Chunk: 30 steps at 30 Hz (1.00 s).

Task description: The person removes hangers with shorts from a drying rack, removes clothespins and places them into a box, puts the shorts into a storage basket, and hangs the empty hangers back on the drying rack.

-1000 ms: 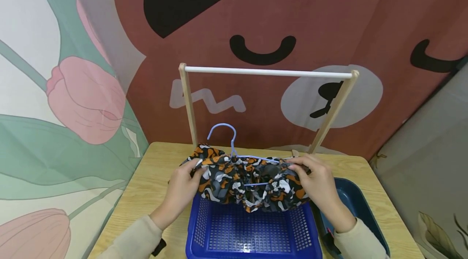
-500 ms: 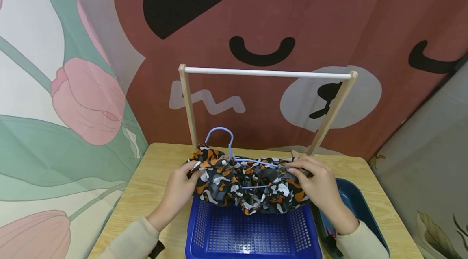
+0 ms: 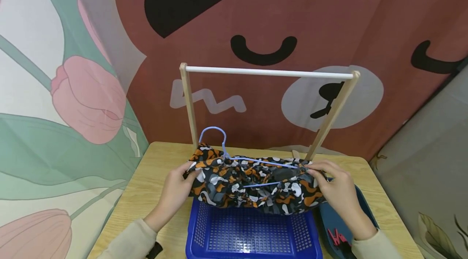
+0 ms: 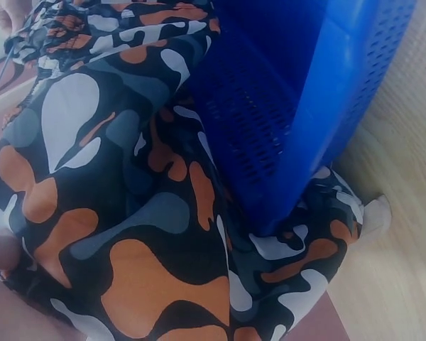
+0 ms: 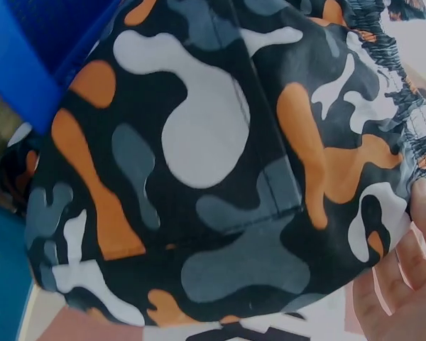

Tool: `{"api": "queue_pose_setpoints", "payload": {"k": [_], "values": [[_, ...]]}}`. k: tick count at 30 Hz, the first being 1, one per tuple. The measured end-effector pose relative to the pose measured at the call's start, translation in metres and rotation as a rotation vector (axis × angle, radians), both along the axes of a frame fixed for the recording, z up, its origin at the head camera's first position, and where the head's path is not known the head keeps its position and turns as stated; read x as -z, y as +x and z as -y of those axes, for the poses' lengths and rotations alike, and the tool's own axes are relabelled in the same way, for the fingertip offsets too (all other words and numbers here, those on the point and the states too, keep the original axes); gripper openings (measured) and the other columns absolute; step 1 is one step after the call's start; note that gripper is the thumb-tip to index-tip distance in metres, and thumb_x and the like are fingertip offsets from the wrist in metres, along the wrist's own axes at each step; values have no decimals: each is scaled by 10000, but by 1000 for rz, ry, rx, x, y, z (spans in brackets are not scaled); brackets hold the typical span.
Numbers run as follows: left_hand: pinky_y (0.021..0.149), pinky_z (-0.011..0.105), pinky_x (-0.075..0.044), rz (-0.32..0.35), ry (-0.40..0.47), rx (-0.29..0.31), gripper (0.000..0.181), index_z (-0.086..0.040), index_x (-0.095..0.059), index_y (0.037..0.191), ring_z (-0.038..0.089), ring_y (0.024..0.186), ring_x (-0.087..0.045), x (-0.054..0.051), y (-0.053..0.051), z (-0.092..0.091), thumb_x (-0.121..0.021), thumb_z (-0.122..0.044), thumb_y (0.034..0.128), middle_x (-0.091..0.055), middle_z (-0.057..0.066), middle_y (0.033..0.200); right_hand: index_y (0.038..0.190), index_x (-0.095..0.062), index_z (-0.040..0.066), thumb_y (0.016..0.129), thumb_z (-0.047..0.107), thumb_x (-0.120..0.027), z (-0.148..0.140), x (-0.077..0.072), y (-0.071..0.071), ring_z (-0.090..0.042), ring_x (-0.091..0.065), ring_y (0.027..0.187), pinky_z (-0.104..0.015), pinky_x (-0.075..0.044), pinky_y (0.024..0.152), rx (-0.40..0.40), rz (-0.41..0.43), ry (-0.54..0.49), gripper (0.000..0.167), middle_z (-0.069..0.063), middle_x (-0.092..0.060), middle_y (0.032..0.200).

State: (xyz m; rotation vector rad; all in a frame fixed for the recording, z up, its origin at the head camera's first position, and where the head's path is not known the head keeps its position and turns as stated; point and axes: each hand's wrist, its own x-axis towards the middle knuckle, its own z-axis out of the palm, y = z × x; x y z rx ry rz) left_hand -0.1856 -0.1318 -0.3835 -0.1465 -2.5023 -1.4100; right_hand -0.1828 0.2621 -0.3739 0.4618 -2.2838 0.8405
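Note:
In the head view, black, orange, white and grey camouflage pants point(image 3: 219, 188) with a gathered elastic waist stretch between both hands above the basket. My left hand point(image 3: 173, 190) pinches their left end between thumb and fingers. My right hand point(image 3: 338, 188) grips the waistband at the right end; the right wrist view shows these fingers point(image 5: 394, 280) at the gathered edge. A light-blue hanger point(image 3: 256, 160) lies within the waist opening, its hook standing up at the left. Cloth covers the hanger's ends. In the left wrist view, fabric point(image 4: 163, 277) hangs down beside the basket.
Under the pants is a blue perforated basket point(image 3: 252, 253). A teal tray point(image 3: 330, 218) at the right holds red clips point(image 3: 336, 236) and a dark item. Behind stands a wooden rack with a white rod point(image 3: 270, 72). The wooden table point(image 3: 146, 181) meets a patterned cloth backdrop.
My right hand has moved right, stretching the waistband wider. The hanger's hook has shifted left, and more of its upper bar shows. Red clips in the tray have come into fuller view.

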Motion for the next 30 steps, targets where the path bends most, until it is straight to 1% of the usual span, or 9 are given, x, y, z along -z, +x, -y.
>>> {"api": "queue_pose_setpoints", "payload": {"k": [3, 6, 11, 15, 18, 20, 24, 28, 30], "values": [[843, 422, -517, -7, 6, 3, 106, -24, -738, 1009, 239, 1018, -650, 0, 0, 0, -681, -25, 919, -718, 91, 1021, 928, -776, 87, 731, -112, -804, -8, 3, 0, 1, -607, 874, -91, -434, 705, 20, 14, -14, 281, -8, -718, 905], [816, 388, -521, 3, 17, -2, 108, -16, -735, 1012, 232, 983, -647, -1, 1, 1, -678, -19, 920, -715, 95, 1005, 925, -776, 70, 732, -121, -799, -16, 5, 0, 48, -575, 873, -84, -419, 723, 35, 21, -27, 273, -40, -721, 902], [732, 273, -507, 60, 88, -48, 108, 10, -720, 1013, 190, 881, -616, -3, -1, 5, -656, -31, 937, -698, 111, 964, 917, -771, 35, 739, -142, -784, -27, 10, 3, 99, -536, 828, -96, -443, 616, 87, 41, -81, 252, -114, -713, 912], [706, 242, -507, 77, 122, -62, 117, 26, -716, 1020, 184, 862, -617, -3, -2, 8, -652, -22, 935, -697, 130, 966, 914, -772, 37, 739, -138, -787, -32, 12, 7, 101, -523, 790, -113, -437, 570, 115, 65, -89, 248, -94, -697, 874], [717, 239, -510, 89, 128, -59, 127, 26, -716, 1034, 189, 888, -624, -3, -2, 8, -649, -25, 939, -699, 134, 992, 905, -771, 51, 728, -136, -795, -32, 13, 11, 72, -534, 778, -115, -426, 601, 94, 61, -54, 258, -54, -692, 846], [724, 236, -510, 95, 131, -58, 132, 27, -716, 1041, 196, 906, -625, -3, -2, 8, -648, -26, 941, -699, 137, 1004, 900, -767, 63, 718, -143, -797, -30, 14, 14, 52, -553, 756, -118, -425, 580, 64, 54, -29, 276, -35, -694, 846], [723, 235, -508, 89, 132, -57, 131, 36, -712, 1040, 204, 910, -624, -2, -2, 7, -642, -13, 941, -698, 143, 1001, 895, -761, 100, 694, -148, -805, -23, 16, 20, -12, -596, 735, -120, -432, 589, 3, 48, 23, 322, 6, -702, 859], [732, 237, -507, 91, 131, -62, 137, 37, -711, 1046, 209, 918, -623, -1, -2, 6, -640, -13, 941, -699, 144, 1003, 898, -756, 173, 668, -118, -829, -12, 16, 27, -56, -623, 779, -108, -448, 658, -64, 56, 93, 378, 77, -685, 875], [738, 238, -503, 94, 127, -63, 135, 32, -713, 1045, 210, 920, -618, -1, -3, 6, -641, -19, 942, -698, 139, 1000, 903, -751, 215, 669, -93, -838, -5, 16, 31, -52, -627, 790, -103, -451, 679, -112, 67, 128, 397, 120, -670, 886]]}}
